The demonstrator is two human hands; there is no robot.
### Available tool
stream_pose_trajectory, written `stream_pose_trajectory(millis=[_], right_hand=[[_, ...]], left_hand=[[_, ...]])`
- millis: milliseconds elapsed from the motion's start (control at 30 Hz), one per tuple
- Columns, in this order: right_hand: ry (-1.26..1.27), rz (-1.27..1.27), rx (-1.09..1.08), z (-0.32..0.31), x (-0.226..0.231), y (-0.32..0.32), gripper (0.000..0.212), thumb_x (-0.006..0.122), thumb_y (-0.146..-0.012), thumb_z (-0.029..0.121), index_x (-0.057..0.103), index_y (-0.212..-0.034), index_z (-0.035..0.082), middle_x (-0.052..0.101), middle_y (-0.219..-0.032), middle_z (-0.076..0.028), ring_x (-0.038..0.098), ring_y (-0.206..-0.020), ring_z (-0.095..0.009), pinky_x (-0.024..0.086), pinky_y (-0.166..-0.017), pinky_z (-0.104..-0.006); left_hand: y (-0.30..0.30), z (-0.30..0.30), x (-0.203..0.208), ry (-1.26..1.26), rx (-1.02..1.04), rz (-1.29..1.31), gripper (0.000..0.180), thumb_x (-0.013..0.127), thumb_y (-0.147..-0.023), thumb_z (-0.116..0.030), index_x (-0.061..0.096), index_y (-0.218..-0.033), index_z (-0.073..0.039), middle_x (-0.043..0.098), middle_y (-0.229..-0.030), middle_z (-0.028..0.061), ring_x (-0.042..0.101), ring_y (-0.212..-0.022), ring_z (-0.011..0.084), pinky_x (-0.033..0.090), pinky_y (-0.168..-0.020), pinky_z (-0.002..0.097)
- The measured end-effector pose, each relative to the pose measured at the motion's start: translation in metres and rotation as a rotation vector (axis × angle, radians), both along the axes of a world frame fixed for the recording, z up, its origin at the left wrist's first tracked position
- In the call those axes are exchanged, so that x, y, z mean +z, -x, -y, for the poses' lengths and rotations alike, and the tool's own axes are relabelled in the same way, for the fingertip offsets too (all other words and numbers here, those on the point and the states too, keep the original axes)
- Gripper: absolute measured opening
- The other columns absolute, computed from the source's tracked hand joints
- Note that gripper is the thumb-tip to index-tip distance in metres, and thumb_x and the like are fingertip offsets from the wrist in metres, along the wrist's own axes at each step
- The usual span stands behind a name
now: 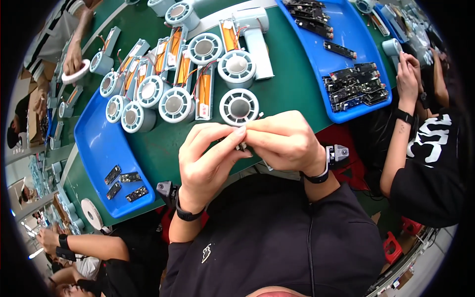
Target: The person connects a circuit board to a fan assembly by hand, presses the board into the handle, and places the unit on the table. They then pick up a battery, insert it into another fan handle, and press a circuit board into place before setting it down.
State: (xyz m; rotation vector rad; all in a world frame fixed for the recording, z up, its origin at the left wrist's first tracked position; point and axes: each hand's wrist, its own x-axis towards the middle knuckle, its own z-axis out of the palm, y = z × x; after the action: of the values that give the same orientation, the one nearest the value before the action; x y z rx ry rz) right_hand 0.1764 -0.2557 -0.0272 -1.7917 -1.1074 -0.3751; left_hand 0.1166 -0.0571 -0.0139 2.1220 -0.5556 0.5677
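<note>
Close in front of my chest, my left hand (210,156) and my right hand (286,141) meet with fingertips pinched together. Between them shows a bit of a small dark part with a pale end (241,146); the fingers cover most of it, so I cannot make out its kind. Just beyond my fingertips is a light-blue round fan head (239,107) with a spoked grille and grey hub. Whether it joins onto what I hold is hidden. A thin wire end shows at its right edge, beside my right fingers.
Several light-blue fan units (174,105) with orange-filled open handles crowd the green table (292,94). A blue tray (341,115) at right holds piled circuit boards (357,86); another blue tray (96,143) at left holds several boards (130,177). Co-workers sit on both sides.
</note>
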Motion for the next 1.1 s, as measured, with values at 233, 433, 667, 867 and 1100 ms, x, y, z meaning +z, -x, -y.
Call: stream_pose_trajectory(millis=[233, 433, 667, 867, 1100], right_hand=[[-0.050, -0.122, -0.006, 0.000, -0.003, 0.019, 0.023, 0.076, -0.074, -0.004, 0.074, -0.096, -0.003, 0.075, -0.089, -0.014, 0.070, -0.062, -0.026, 0.054, -0.053, -0.0332], [-0.129, -0.308, -0.095, -0.009, -0.006, 0.029, 0.017, 0.076, -0.080, -0.001, 0.074, -0.096, -0.002, 0.075, -0.089, -0.014, 0.072, -0.066, -0.027, 0.055, -0.056, -0.0324], [-0.203, -0.341, -0.152, -0.001, -0.010, 0.030, 0.020, 0.082, -0.083, 0.005, 0.073, -0.100, 0.000, 0.072, -0.092, -0.012, 0.070, -0.067, -0.021, 0.054, -0.057, -0.0294], [-0.065, -0.594, -0.387, -0.004, -0.007, 0.029, 0.020, 0.084, -0.085, 0.007, 0.072, -0.100, 0.000, 0.070, -0.102, -0.011, 0.067, -0.074, -0.011, 0.051, -0.060, -0.0211], [-0.148, -0.340, -0.162, -0.010, -0.018, 0.017, 0.020, 0.085, -0.081, -0.002, 0.073, -0.096, 0.000, 0.072, -0.099, -0.011, 0.069, -0.070, -0.013, 0.054, -0.059, -0.0233]], left_hand=[[0.009, 0.002, -0.001, -0.094, 0.046, 0.070, 0.044, 0.087, -0.064, -0.001, 0.078, -0.107, -0.003, 0.071, -0.097, 0.0081, 0.067, -0.087, 0.0278, 0.057, -0.073, 0.0372], [0.004, 0.006, -0.004, -0.140, 0.076, 0.113, 0.043, 0.086, -0.066, -0.002, 0.078, -0.108, -0.004, 0.071, -0.098, 0.0075, 0.066, -0.087, 0.0275, 0.057, -0.074, 0.0373], [0.010, 0.002, 0.003, -0.255, 0.107, 0.157, 0.042, 0.088, -0.068, -0.007, 0.078, -0.109, -0.006, 0.072, -0.097, 0.0053, 0.064, -0.082, 0.0241, 0.054, -0.071, 0.0335], [0.017, -0.001, -0.007, -0.199, 0.180, 0.049, 0.046, 0.089, -0.071, -0.010, 0.076, -0.115, -0.004, 0.074, -0.093, 0.0038, 0.062, -0.073, 0.0202, 0.050, -0.065, 0.0306], [0.022, 0.000, -0.007, -0.143, 0.154, -0.134, 0.048, 0.089, -0.072, -0.006, 0.074, -0.117, -0.001, 0.075, -0.096, 0.0082, 0.065, -0.071, 0.0218, 0.054, -0.062, 0.0319]])
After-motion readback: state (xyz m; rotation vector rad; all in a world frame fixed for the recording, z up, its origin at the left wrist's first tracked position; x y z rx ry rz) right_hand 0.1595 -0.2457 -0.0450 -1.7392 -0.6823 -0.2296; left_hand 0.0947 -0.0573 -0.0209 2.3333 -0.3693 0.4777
